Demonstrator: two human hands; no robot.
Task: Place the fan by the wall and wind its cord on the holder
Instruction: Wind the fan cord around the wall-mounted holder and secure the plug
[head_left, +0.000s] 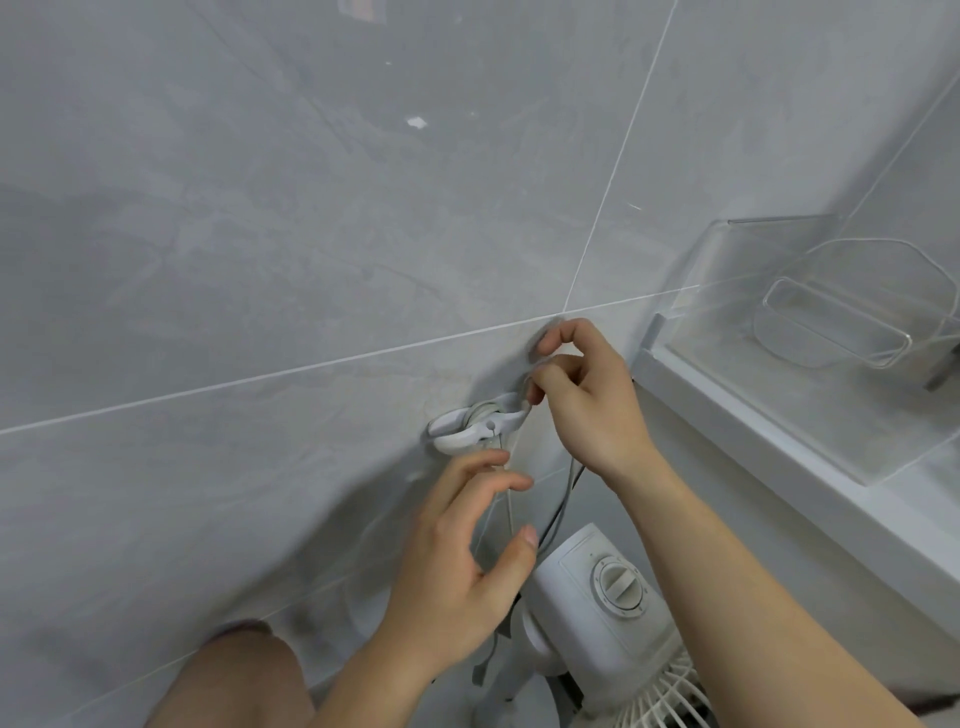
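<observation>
fan (597, 592) stood against wall (260, 234) | our right hand (587, 395) pinched cord (558, 506) at holder (475, 423) to loop it | left hand (467, 566) hovered empty, fingers spread, ready to guide slack

Holder (475, 423): mounted on the wall (260, 234), just below a horizontal tile joint.
Cord (558, 512): led down from the holder's right end to the fan, close against the wall.
Fan (602, 597): placed below and right of the holder, near the wall, its control head uppermost.
Right hand (587, 395): positioned at the holder's right end, fingertips at the cord.
Left hand (467, 561): positioned just below the holder, left of the cord and beside the fan.
Ledge (779, 452): set right of the hands, running away from the wall.
Clear tray (810, 322): carried on the ledge, above and right of the fan.
</observation>
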